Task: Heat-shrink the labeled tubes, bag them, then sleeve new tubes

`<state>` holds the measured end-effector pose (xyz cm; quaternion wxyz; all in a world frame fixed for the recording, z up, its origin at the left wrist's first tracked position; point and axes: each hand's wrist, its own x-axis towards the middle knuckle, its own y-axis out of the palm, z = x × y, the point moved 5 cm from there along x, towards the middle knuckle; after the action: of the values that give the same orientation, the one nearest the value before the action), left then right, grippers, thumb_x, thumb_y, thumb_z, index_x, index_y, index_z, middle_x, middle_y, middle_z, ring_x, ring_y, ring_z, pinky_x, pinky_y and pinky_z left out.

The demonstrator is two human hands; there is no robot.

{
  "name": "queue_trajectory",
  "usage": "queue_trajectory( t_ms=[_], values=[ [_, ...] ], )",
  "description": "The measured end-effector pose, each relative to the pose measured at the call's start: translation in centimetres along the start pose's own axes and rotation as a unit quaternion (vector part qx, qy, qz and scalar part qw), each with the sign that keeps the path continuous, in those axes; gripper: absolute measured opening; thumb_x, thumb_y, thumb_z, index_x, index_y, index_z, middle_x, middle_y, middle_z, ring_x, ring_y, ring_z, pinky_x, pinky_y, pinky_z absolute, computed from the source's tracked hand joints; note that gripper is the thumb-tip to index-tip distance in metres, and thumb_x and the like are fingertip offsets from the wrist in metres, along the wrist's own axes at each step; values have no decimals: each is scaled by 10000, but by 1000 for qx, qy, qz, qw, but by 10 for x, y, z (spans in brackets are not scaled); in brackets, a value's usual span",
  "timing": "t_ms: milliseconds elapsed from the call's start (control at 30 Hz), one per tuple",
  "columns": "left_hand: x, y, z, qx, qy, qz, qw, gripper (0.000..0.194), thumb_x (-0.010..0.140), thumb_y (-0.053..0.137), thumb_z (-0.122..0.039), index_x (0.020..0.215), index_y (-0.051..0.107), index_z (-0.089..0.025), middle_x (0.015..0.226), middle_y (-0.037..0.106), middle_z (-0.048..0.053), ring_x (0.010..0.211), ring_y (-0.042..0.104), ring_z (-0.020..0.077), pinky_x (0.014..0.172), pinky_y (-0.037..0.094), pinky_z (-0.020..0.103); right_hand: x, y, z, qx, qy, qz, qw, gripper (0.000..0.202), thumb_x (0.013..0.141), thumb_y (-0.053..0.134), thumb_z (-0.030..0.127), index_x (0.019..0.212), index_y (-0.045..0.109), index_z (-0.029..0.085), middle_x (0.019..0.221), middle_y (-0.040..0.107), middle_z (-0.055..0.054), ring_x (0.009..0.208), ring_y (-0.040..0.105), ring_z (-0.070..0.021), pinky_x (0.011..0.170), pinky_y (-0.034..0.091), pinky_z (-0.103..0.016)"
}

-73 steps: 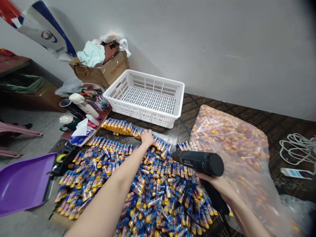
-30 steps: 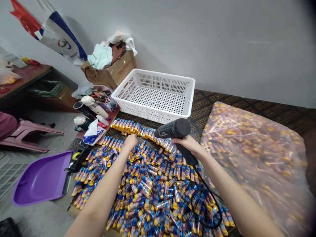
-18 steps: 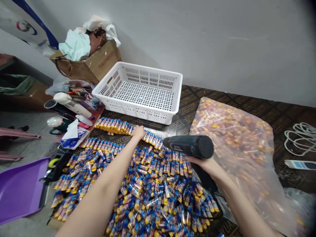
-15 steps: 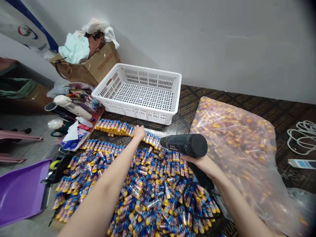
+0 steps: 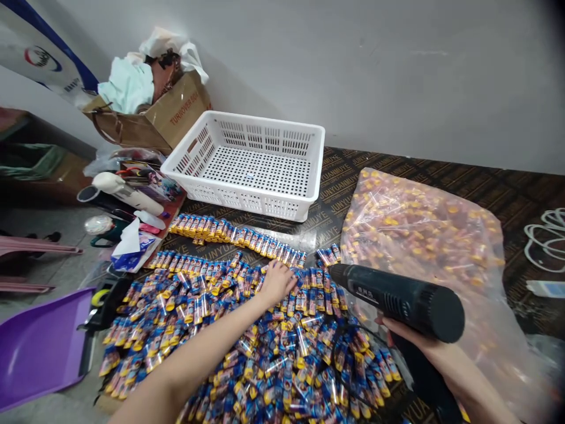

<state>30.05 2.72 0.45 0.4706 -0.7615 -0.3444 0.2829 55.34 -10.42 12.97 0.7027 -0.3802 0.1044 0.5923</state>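
My left hand (image 5: 277,284) rests on the upper part of a large pile of small clear tubes (image 5: 247,365) with blue and yellow ends, its fingers somewhat apart and touching the tubes. Whether a tube is under the fingertips is hard to see. In my right hand (image 5: 419,344) is a black heat gun (image 5: 392,294), held by its handle, its nozzle pointing left toward a small group of tubes (image 5: 329,255). Behind the pile runs a neat row of tubes (image 5: 247,237), partly on clear plastic film (image 5: 304,237).
A white plastic basket (image 5: 241,201) stands at the back. On the right lies a big clear bag (image 5: 424,229) of pink and yellow pieces, with a white cable (image 5: 545,244) beyond. Left are a cardboard box (image 5: 185,109), a purple dustpan (image 5: 39,353) and a tape dispenser (image 5: 103,303).
My left hand has come off the back row and moved right and nearer, onto the pile. The heat gun has swung right and toward me, uncovering the small group of tubes.
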Motion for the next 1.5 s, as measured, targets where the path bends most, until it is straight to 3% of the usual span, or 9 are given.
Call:
queue_trajectory(
  t_ms=[100, 200, 300, 400, 667, 900, 1033, 1300, 1500],
  values=[
    [3, -19, 28, 8, -32, -32, 999, 313, 876, 397, -414, 883, 641, -218, 965, 611, 87, 1030, 501, 227, 1016, 310, 419, 5, 3, -3, 3, 7, -9, 1000, 363, 637, 680, 508, 714, 701, 154, 613, 649, -52, 614, 590, -205, 594, 492, -290],
    [35, -42, 82, 35, -193, -87, 977, 500, 789, 515, -490, 1159, 540, -155, 1299, 439, 187, 1240, 341, 341, 1012, 262, 528, 18, 15, 0, 15, 27, -1, 1000, 388, 616, 690, 525, 684, 697, 143, 599, 649, -62, 566, 571, -191, 537, 467, -282],
    [54, -45, 115, 40, -303, -41, 951, 736, 645, 613, -615, 1233, 472, -195, 1388, 335, 183, 1308, 217, 387, 987, 267, 565, 36, 35, 13, 50, 39, 40, 997, 402, 595, 711, 515, 707, 692, 129, 591, 647, -63, 542, 557, -174, 527, 449, -277],
    [40, -37, 114, 57, -275, -19, 960, 661, 653, 595, -629, 1149, 522, -198, 1301, 409, 166, 1262, 289, 364, 969, 302, 523, 53, 57, 34, 85, 31, 100, 991, 408, 580, 723, 499, 737, 686, 124, 548, 627, -46, 506, 544, -162, 510, 440, -278],
    [-77, -3, 76, 16, -120, 7, 993, 276, 846, 476, -321, 1091, 558, -224, 1079, 557, 80, 1090, 453, 237, 932, 347, 409, 99, 118, 101, 67, -48, 174, 981, 368, 568, 747, 388, 821, 673, 130, 647, 665, -49, 497, 544, -144, 488, 451, -270],
    [-118, -20, 75, -74, -136, -69, 986, 171, 853, 454, -225, 858, 624, -207, 901, 641, 44, 952, 534, 199, 934, 358, 394, 111, 182, 156, 51, -137, 256, 956, 243, 603, 706, 324, 740, 641, 134, 663, 665, -43, 525, 547, -129, 488, 440, -236],
    [-140, -29, 90, -97, -187, -108, 972, 192, 854, 451, -255, 868, 635, -204, 912, 662, 50, 929, 561, 206, 915, 387, 409, 96, 153, 145, 25, -107, 215, 970, 266, 586, 721, 334, 750, 646, 140, 640, 656, -33, 520, 540, -132, 491, 440, -246],
    [-217, -28, 86, -97, -236, -162, 953, 228, 844, 445, -296, 885, 655, -218, 1250, 572, 81, 1060, 559, 246, 921, 421, 445, 35, 49, 41, 1, -1, 119, 993, 366, 632, 703, 439, 791, 652, 112, 643, 657, -52, 523, 555, -147, 497, 421, -260],
    [-257, -34, 65, -105, -257, -194, 941, 234, 832, 452, -302, 865, 666, -213, 1084, 666, 85, 1039, 584, 250, 947, 414, 487, 24, 67, 46, 80, -34, 91, 992, 361, 616, 726, 449, 739, 654, 117, 631, 661, -63, 492, 555, -140, 469, 417, -252]
  ],
)
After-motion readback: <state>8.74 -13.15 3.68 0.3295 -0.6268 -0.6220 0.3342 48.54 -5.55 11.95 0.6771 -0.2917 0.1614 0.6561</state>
